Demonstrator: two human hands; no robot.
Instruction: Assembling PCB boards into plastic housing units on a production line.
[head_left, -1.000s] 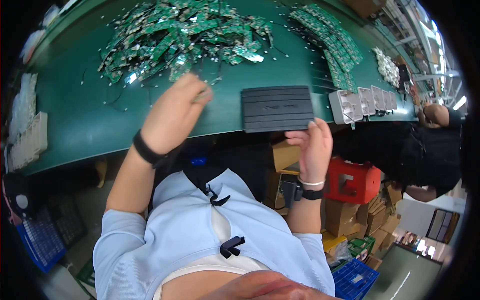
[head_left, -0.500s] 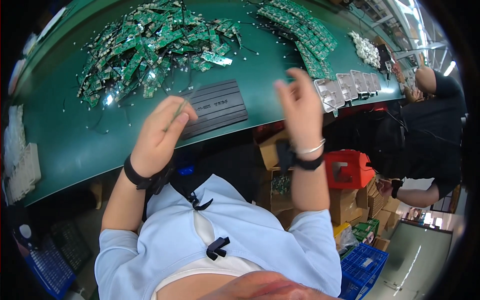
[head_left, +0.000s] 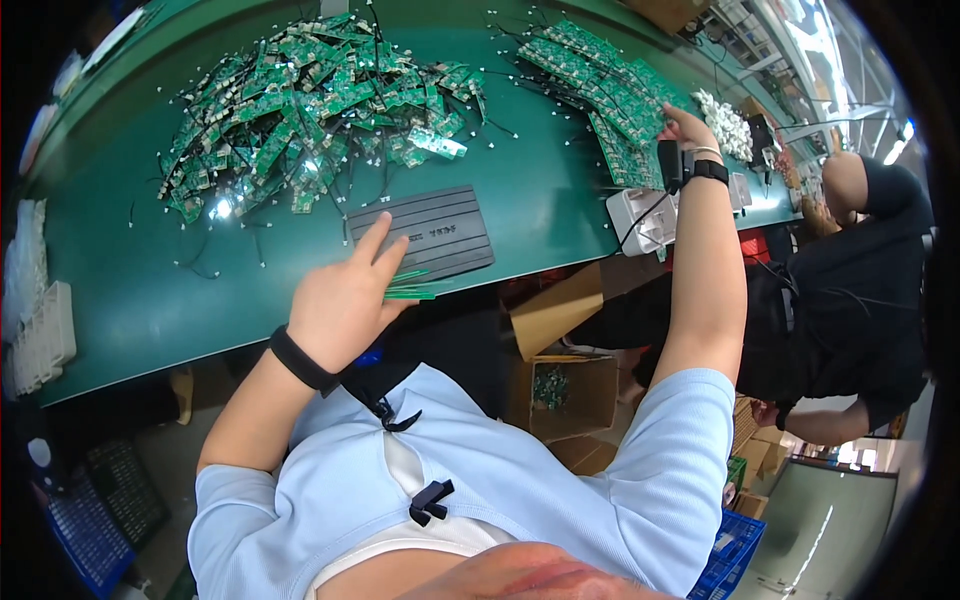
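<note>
My left hand (head_left: 345, 305) is over the table's front edge beside a ribbed black block (head_left: 435, 235). Two of its fingers stretch apart over the block; below them it holds thin green strips (head_left: 410, 293), apparently circuit boards seen edge-on. My right hand (head_left: 692, 132) reaches far out at the right, at the edge of stacked green circuit board panels (head_left: 610, 85). Its visible fingers are extended; whether they touch a panel I cannot tell. White plastic housings (head_left: 640, 218) stand by my right forearm, which partly hides them.
A heap of small green circuit boards with black wires (head_left: 300, 110) covers the table's far left. White parts (head_left: 722, 125) are piled at the far right. White trays (head_left: 50, 335) stand at the left edge. A cardboard box (head_left: 575, 395) sits below; a co-worker in black (head_left: 850, 280) is at the right.
My right hand has moved right and away, from above the table's front edge to the panels. My left hand has come nearer to me, its fingers spreading, with the green strips now below them.
</note>
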